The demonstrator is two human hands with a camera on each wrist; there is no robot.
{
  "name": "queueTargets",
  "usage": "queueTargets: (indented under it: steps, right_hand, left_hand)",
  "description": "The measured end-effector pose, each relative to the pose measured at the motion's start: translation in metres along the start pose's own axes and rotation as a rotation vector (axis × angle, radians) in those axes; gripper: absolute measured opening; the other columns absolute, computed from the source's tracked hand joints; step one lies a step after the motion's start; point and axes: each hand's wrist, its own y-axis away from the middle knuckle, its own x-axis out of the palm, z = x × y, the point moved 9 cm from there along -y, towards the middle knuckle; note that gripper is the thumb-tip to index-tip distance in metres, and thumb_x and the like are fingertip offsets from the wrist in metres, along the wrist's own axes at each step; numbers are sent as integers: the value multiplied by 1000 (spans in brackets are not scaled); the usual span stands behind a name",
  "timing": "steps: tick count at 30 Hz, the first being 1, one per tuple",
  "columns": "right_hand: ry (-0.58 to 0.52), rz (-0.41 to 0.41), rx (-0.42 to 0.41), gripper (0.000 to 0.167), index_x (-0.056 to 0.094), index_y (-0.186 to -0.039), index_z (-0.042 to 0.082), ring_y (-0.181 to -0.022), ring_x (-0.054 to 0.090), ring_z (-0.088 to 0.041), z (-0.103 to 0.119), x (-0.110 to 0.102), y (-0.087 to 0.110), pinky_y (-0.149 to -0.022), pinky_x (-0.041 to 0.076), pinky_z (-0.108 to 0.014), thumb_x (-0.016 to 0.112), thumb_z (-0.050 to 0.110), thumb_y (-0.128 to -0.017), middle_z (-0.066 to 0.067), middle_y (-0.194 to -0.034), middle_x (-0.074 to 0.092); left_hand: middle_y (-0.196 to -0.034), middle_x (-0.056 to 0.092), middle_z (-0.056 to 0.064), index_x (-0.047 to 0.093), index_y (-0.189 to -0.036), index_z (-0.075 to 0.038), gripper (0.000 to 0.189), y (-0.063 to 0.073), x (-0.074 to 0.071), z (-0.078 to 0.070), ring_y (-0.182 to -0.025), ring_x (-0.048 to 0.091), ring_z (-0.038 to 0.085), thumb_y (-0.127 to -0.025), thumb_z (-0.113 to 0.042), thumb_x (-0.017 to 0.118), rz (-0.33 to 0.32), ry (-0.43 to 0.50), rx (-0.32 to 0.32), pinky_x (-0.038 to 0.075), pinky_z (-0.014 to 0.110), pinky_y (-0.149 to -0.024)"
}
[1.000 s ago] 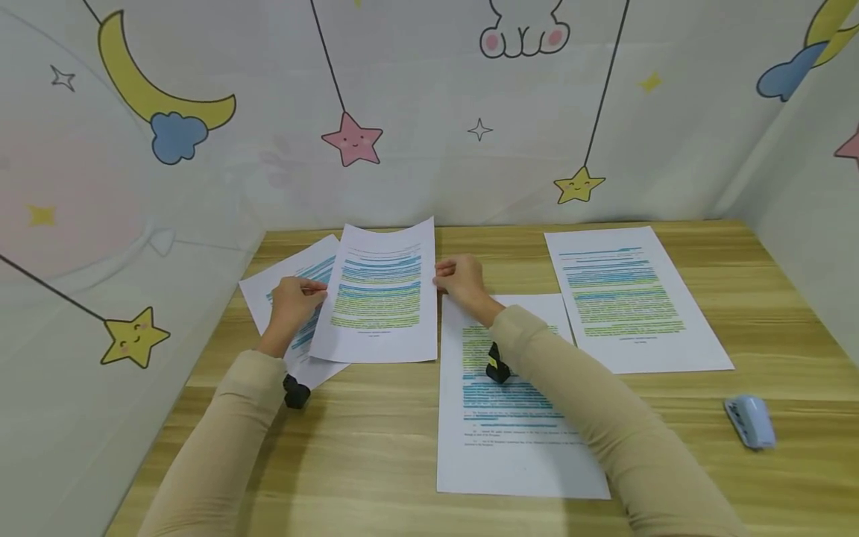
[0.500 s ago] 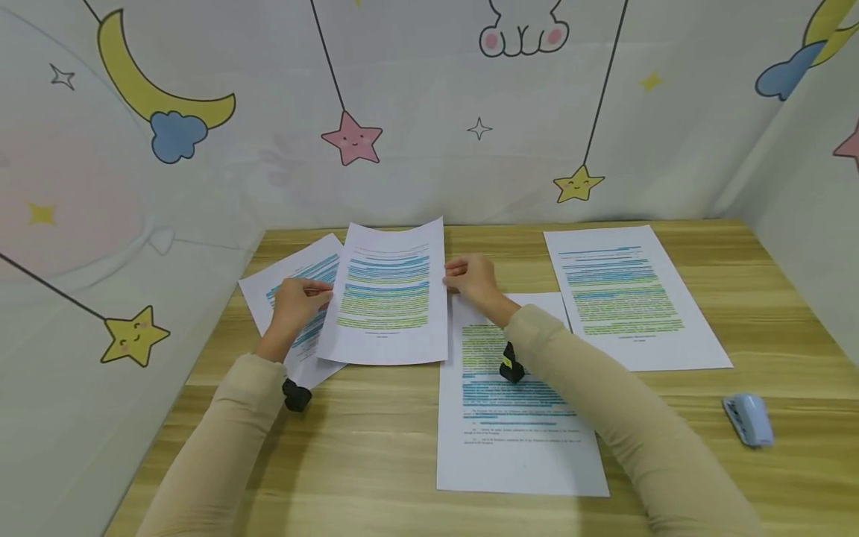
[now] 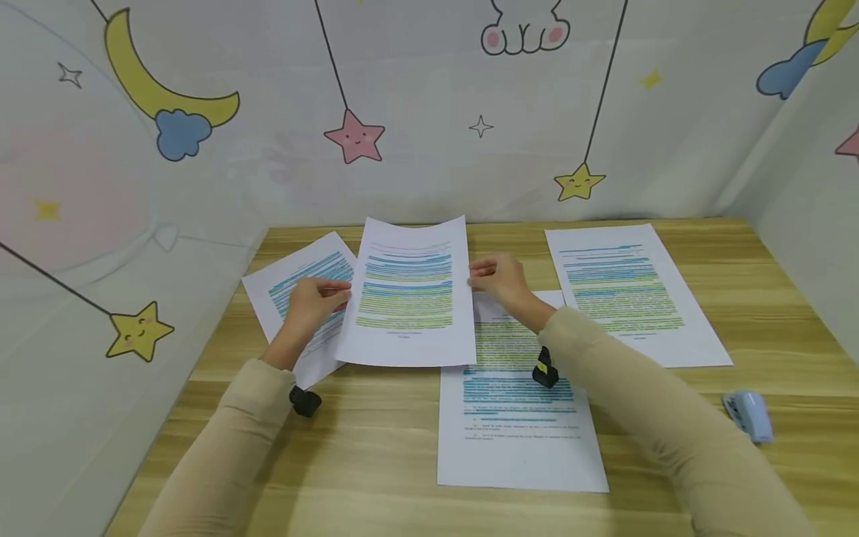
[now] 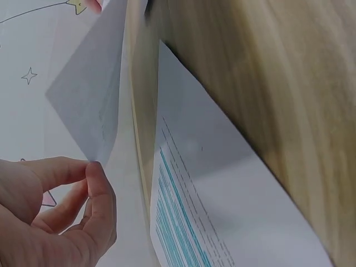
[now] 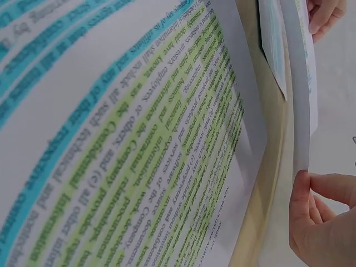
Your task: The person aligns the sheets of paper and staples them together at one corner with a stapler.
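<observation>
A printed sheet of paper (image 3: 406, 343) with blue and green highlighting is held up off the table, bowed a little along its top edge. My left hand (image 3: 314, 304) pinches its left edge between thumb and fingers, seen close in the left wrist view, where the sheet's back (image 4: 92, 83) shows. On the opposite edge my right hand (image 3: 505, 283) pinches it likewise. The held sheet overlaps a tilted highlighted sheet (image 3: 309, 365) at the left and the top of another sheet (image 3: 523, 462) at the centre, which lies flat below my right forearm.
Another highlighted sheet (image 3: 698, 350) lies at the back right of the wooden table (image 3: 376, 462). A small light-blue stapler (image 3: 750, 415) sits at the right. Behind the table hangs a white cloth (image 3: 429, 179) printed with stars and moons.
Both hands have moved to the right with the pinched sheet between them, uncovering more of the tilted left sheet and covering more of the centre one.
</observation>
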Motion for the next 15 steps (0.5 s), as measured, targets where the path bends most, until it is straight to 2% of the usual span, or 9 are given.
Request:
queueTargets:
  steps: [6,15]
  right_hand:
    - [-25,11,17,26,69,-115,-6,-95,65,-28,-6,-12,9,-89,58,-44,73,-1,-90,-19,-103,68]
    - [-27,-4,60,28,68,-118,-4,-95,65,-27,-10,-32,21,-92,56,-44,72,3,-91,-17,-105,68]
  left_hand:
    - [-116,66,24,68,-119,6,26,6,11,-7,-101,69,32,-97,-8,66,21,42,-8,58,39,-90]
    - [-115,67,24,69,-117,7,25,14,23,-18,-98,70,29,-96,-6,67,54,134,18,58,41,-88]
